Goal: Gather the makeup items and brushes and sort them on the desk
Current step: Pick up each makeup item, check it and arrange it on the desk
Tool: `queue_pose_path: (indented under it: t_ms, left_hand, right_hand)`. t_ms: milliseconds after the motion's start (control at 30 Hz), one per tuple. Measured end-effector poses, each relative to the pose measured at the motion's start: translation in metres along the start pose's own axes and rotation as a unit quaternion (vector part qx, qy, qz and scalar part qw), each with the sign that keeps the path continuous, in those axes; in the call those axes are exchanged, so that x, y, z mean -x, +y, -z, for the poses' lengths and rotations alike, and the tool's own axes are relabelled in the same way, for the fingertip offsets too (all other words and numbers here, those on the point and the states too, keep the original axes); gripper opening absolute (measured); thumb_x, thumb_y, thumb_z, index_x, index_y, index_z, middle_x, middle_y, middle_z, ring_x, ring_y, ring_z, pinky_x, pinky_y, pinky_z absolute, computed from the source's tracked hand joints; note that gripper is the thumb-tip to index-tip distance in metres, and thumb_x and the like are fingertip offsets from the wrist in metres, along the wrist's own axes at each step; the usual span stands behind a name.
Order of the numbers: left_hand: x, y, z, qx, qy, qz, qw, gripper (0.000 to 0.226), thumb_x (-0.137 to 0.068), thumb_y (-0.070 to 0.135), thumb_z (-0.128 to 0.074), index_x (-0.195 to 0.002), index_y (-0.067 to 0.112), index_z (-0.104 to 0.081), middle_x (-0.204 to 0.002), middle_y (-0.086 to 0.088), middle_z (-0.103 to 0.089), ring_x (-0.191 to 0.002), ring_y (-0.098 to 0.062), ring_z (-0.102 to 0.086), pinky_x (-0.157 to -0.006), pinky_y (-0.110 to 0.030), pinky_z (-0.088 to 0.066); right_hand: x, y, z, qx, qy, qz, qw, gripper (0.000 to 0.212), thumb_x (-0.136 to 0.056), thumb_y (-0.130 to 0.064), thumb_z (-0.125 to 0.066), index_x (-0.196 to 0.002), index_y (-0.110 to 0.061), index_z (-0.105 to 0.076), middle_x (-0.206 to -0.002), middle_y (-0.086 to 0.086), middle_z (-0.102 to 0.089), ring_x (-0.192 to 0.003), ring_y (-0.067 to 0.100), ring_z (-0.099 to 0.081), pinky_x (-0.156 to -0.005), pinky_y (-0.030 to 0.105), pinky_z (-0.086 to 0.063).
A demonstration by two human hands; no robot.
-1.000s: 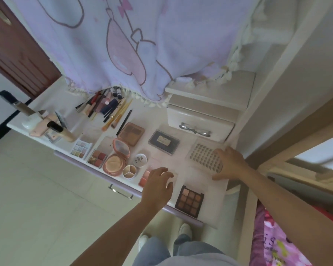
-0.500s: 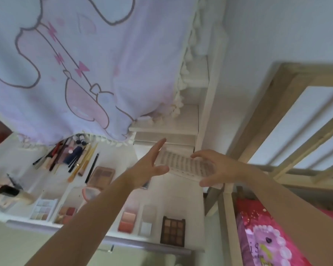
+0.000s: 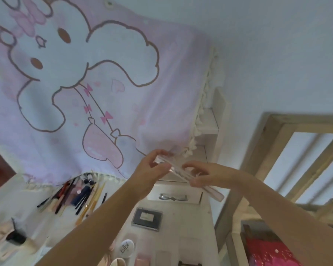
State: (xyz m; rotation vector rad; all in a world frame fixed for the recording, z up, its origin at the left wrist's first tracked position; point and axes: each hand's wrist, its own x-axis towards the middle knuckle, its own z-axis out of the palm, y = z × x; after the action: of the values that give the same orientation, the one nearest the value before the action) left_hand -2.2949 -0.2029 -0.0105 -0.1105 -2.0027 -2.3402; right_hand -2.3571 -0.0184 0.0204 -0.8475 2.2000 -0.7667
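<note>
Clear plastic case (image 3: pixel 188 176), one, pinched by two hands: left hand (image 3: pixel 152 166) and right hand (image 3: pixel 206 174), above the worktop (image 3: pixel 192 223).

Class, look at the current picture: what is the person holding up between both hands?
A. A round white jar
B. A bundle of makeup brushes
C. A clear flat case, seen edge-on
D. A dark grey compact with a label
C: the left hand and right hand both grip the clear flat case above the desk, while the brushes lie below.
</note>
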Motion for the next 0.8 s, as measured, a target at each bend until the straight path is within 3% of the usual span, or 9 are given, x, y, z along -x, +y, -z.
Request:
queue_pose_path:
  t_ms: [67, 167, 267, 367, 433, 500, 633, 733, 800]
  left_hand:
    - [0.0, 0.004, 0.006, 0.017, -0.019, 0.0, 1.0, 0.049, -0.043, 0.033, -0.065, -0.09, 0.02, -0.055, -0.08, -0.003, -0.06, -0.081, -0.017, -0.06, -0.083, -0.025, -0.052]
    - [0.004, 0.0, 0.016, 0.043, -0.048, -0.001, 0.998, 0.052, -0.046, 0.029, -0.066, -0.096, 0.019, -0.054, -0.073, 0.006, -0.066, -0.076, -0.01, -0.064, -0.081, -0.023, -0.054]
    - [0.008, -0.007, 0.027, 0.09, -0.081, -0.002, 0.993, 0.065, -0.043, 0.022, -0.079, -0.103, 0.016, -0.053, -0.082, 0.0, -0.066, -0.077, -0.013, -0.066, -0.076, -0.025, -0.057]
    - [0.012, -0.019, 0.034, 0.191, -0.1, 0.02, 0.976, 0.082, -0.033, 0.029, -0.09, -0.106, 0.015, -0.055, -0.087, -0.004, -0.067, -0.083, -0.02, -0.065, -0.074, -0.033, -0.057]
    - [0.015, -0.029, 0.039, 0.259, -0.092, 0.056, 0.96, 0.073, -0.028, 0.024, -0.089, -0.096, 0.016, -0.065, -0.089, -0.009, -0.065, -0.083, -0.026, -0.062, -0.074, -0.04, -0.054]
    - [0.021, -0.039, 0.045, 0.292, -0.087, 0.108, 0.946, 0.065, -0.023, 0.02, -0.088, -0.086, 0.016, -0.072, -0.087, -0.01, -0.067, -0.077, -0.025, -0.066, -0.066, -0.037, -0.057]
    - [0.034, -0.053, 0.05, 0.241, -0.077, 0.184, 0.95, 0.049, -0.041, 0.038, -0.087, -0.083, 0.017, -0.075, -0.08, -0.008, -0.071, -0.067, -0.02, -0.069, -0.054, -0.032, -0.057]
    - [0.041, -0.073, 0.049, 0.222, -0.053, 0.217, 0.949, 0.06, -0.04, 0.035, -0.09, -0.092, 0.012, -0.07, -0.078, -0.011, -0.071, -0.065, -0.022, -0.069, -0.053, -0.034, -0.057]
    - [0.045, -0.088, 0.048, 0.239, -0.027, 0.236, 0.942, 0.067, -0.043, 0.027, -0.089, -0.102, 0.009, -0.063, -0.076, -0.012, -0.071, -0.063, -0.023, -0.069, -0.051, -0.036, -0.057]
  right_hand:
    - [-0.004, -0.004, -0.001, -0.015, -0.01, 0.008, 1.0, 0.082, -0.042, -0.069, -0.045, -0.121, -0.045, -0.036, -0.105, -0.016, -0.052, -0.106, 0.015, -0.051, -0.083, 0.017, -0.04]
    - [-0.009, -0.006, -0.004, -0.075, -0.026, 0.036, 0.996, 0.077, -0.05, -0.063, -0.049, -0.122, -0.038, -0.043, -0.12, 0.0, -0.058, -0.112, 0.023, -0.055, -0.096, 0.034, -0.044]
    - [-0.014, -0.005, -0.004, -0.099, -0.041, 0.024, 0.994, 0.072, -0.056, -0.057, -0.053, -0.12, -0.026, -0.049, -0.102, -0.002, -0.062, -0.097, 0.024, -0.059, -0.085, 0.03, -0.048]
    - [-0.018, 0.008, 0.004, -0.228, -0.087, -0.006, 0.97, 0.085, -0.038, -0.068, -0.071, -0.109, -0.024, -0.056, -0.091, 0.002, -0.068, -0.08, 0.023, -0.064, -0.076, 0.033, -0.05]
    - [-0.021, 0.024, 0.008, -0.337, -0.131, -0.021, 0.932, 0.089, -0.035, -0.069, -0.076, -0.108, -0.02, -0.062, -0.093, 0.013, -0.069, -0.081, 0.029, -0.066, -0.074, 0.039, -0.053]
    - [-0.024, 0.039, 0.006, -0.384, -0.161, -0.023, 0.909, 0.082, -0.044, -0.066, -0.075, -0.11, -0.019, -0.065, -0.098, 0.017, -0.068, -0.086, 0.033, -0.066, -0.077, 0.041, -0.054]
    - [-0.024, 0.06, -0.003, -0.386, -0.193, -0.021, 0.902, 0.073, -0.063, -0.069, -0.062, -0.12, -0.023, -0.06, -0.111, 0.013, -0.067, -0.099, 0.029, -0.064, -0.088, 0.04, -0.051]
    - [-0.027, 0.069, -0.006, -0.393, -0.162, -0.087, 0.901, 0.072, -0.049, -0.062, -0.076, -0.104, -0.016, -0.069, -0.101, 0.017, -0.07, -0.09, 0.034, -0.067, -0.073, 0.04, -0.057]
    - [-0.028, 0.072, -0.007, -0.374, -0.053, -0.145, 0.915, 0.064, -0.054, -0.053, -0.078, -0.098, -0.008, -0.067, -0.088, 0.016, -0.072, -0.079, 0.034, -0.068, -0.061, 0.033, -0.058]
